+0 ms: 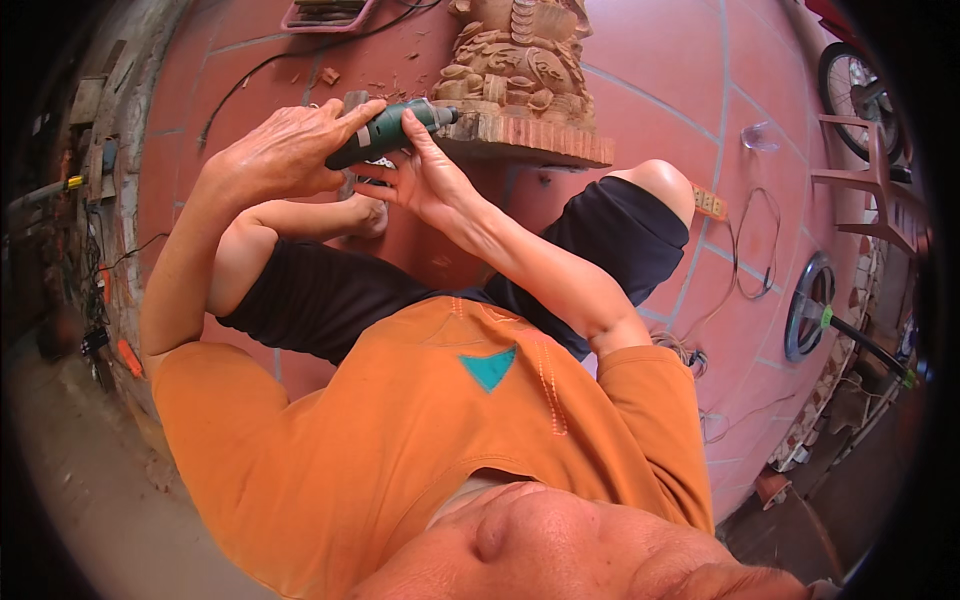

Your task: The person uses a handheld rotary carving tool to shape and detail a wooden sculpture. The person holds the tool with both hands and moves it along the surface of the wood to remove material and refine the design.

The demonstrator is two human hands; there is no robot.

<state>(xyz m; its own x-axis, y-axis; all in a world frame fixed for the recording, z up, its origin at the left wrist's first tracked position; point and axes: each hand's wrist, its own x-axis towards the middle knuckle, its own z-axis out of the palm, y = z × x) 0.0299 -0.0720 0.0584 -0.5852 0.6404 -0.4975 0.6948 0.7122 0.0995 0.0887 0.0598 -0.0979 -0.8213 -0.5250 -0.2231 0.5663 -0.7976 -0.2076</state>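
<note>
A dark green handheld rotary tool (368,138) is held in front of me, its narrow black nose pointing right toward a carved wooden sculpture (520,68). My left hand (285,148) wraps around the tool's rear end from the left. With its thumb along the front of the body, my right hand (428,178) supports the tool from below. The right fingers reach under it, partly spread. The sculpture stands upright on a thick, rough-edged base just beyond the tool's nose. No contact shows between them.
Wood chips (330,76) and a black cable (262,70) lie on the red tiles. A pink basket (288,22) sits at the far left. On the right are an orange power strip (710,203), a clear plastic cup (760,138), a plastic chair (872,178) and a wheel (838,85).
</note>
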